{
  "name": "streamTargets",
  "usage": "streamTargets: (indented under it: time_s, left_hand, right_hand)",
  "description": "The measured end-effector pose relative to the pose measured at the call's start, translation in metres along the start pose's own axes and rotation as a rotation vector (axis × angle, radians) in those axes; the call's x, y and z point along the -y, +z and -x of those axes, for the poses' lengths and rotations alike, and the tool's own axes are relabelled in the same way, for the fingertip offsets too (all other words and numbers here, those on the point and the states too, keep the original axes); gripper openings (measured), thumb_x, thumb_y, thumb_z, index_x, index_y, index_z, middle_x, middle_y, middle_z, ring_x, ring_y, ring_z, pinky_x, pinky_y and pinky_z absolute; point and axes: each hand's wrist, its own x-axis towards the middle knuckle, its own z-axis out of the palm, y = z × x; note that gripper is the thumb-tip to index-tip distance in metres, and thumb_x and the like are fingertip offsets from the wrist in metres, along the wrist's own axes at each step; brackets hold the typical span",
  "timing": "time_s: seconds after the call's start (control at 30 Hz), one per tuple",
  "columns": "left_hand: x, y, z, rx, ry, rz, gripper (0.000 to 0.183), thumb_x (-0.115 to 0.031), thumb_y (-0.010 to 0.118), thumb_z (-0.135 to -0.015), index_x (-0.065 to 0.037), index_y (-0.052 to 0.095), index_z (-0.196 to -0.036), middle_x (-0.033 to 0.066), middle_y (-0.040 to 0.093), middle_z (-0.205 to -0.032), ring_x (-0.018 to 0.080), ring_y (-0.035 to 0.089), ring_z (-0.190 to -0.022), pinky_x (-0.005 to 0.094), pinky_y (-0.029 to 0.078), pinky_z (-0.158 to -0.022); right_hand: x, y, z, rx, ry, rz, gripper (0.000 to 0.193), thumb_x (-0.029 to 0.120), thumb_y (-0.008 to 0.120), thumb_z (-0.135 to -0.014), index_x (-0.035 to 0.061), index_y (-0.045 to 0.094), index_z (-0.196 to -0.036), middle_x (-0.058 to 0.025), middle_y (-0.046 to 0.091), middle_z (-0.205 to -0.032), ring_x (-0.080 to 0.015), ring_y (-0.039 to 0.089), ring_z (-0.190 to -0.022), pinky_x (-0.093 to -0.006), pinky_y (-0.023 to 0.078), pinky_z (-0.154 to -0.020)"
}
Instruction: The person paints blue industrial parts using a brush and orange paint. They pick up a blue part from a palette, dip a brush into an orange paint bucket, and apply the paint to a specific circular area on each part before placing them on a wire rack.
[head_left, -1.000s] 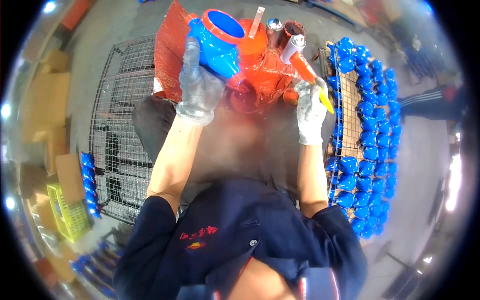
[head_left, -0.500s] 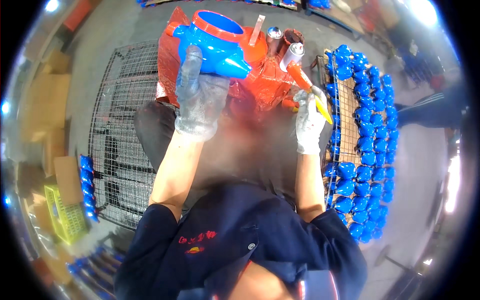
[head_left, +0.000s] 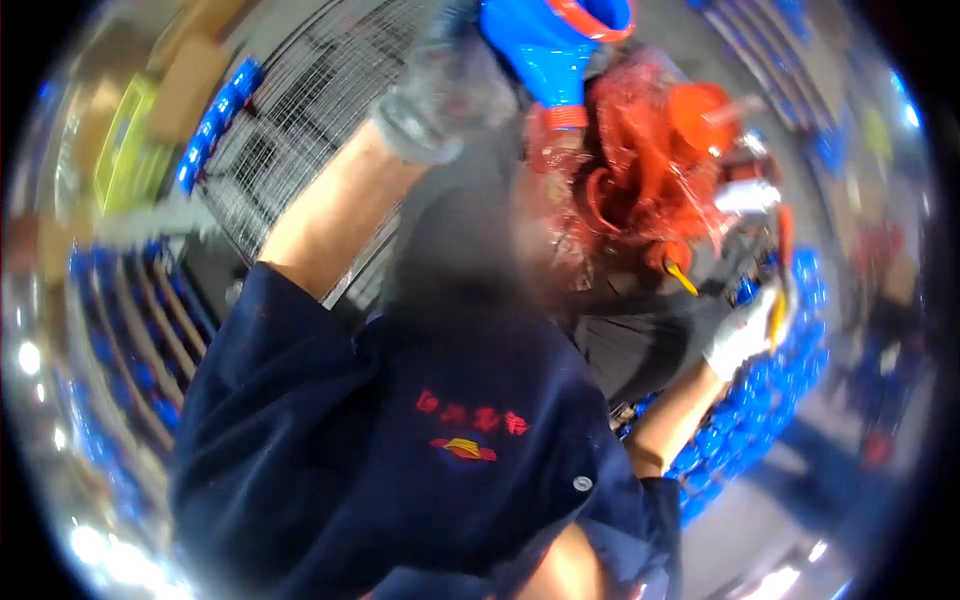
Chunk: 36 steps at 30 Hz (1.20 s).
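My left hand (head_left: 450,100), in a grey stained glove, holds up a glossy blue valve body (head_left: 545,65) at the top of the view. Its round openings have red-painted rims, and one points down toward me. Part of the body and my fingertips are cut off or smeared. To the right, my right hand (head_left: 745,335), in a white glove, is closed on a paintbrush (head_left: 785,245) with a yellow handle and a red head, which points away from me. Between the hands lies red paint-coated plastic sheeting (head_left: 640,160) with a red tub (head_left: 703,115) on it.
A silver spray can (head_left: 748,196) stands near the brush. A yellow handle (head_left: 682,280) pokes from a red-smeared pot. Rows of blue castings (head_left: 760,400) lie at the right, more on racks (head_left: 140,330) at the left. A wire mesh rack (head_left: 310,110) and a yellow-green crate (head_left: 125,150) are farther left.
My view has swung round, blurring the picture. The valve body is turned, so a red-rimmed end now faces down. The brush points more straight away from me. Both hands keep their holds.
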Motion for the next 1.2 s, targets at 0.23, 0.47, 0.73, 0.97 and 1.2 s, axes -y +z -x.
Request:
streamTargets:
  time_s: [0.23,0.47,0.73,0.97,1.2]
  left_hand:
    - [-0.098,-0.075,0.252,-0.900,0.424,-0.406,0.067,-0.055,0.050,-0.101,-0.006,0.044,-0.147,0.0160,0.059,-0.139,0.0333,0.059,-0.125,0.0523,0.050,-0.106]
    - [-0.055,-0.172,0.462,-1.234,0.543,-0.138,0.070,-0.063,0.052,-0.097,-0.007,0.052,-0.139,0.0167,0.065,-0.128,0.0331,0.067,-0.107,0.0478,0.058,-0.090]
    - [-0.014,-0.241,0.544,-1.335,0.565,0.049,0.057,-0.056,0.051,-0.100,-0.012,0.058,-0.134,0.0116,0.068,-0.122,0.0285,0.068,-0.101,0.0416,0.057,-0.086]
    - [0.049,-0.243,0.481,-1.050,0.069,0.112,0.061,-0.055,0.047,-0.102,-0.014,0.048,-0.147,0.0090,0.061,-0.135,0.0273,0.062,-0.116,0.0452,0.055,-0.094]
    - [-0.031,-0.251,0.308,-0.822,0.149,-0.199,0.065,-0.061,0.044,-0.102,-0.014,0.049,-0.146,0.0105,0.063,-0.131,0.0279,0.066,-0.105,0.0418,0.057,-0.088]
  right_hand:
    - [-0.013,0.027,-0.047,-0.038,0.056,0.001,0.024,0.022,0.065,-0.098,-0.0021,0.068,-0.096,-0.0068,0.064,-0.085,-0.0185,0.058,-0.079,-0.0356,0.049,-0.077]
    - [0.031,0.090,-0.107,0.101,0.034,-0.350,0.025,0.020,0.064,-0.098,-0.0036,0.066,-0.107,-0.0091,0.066,-0.092,-0.0200,0.063,-0.083,-0.0340,0.053,-0.079]
    - [0.058,0.097,-0.125,0.060,-0.230,0.041,0.035,0.024,0.060,-0.103,-0.0055,0.062,-0.121,-0.0115,0.068,-0.104,-0.0192,0.064,-0.090,-0.0339,0.051,-0.085]
    - [0.104,0.100,-0.105,-0.026,-0.198,0.040,0.029,0.019,0.061,-0.103,-0.0036,0.062,-0.122,-0.0091,0.070,-0.095,-0.0154,0.065,-0.090,-0.0321,0.050,-0.088]
    - [0.061,0.074,-0.116,-0.013,-0.081,-0.248,0.022,0.008,0.062,-0.100,-0.0013,0.066,-0.119,-0.0099,0.069,-0.098,-0.0147,0.066,-0.091,-0.0291,0.051,-0.085]
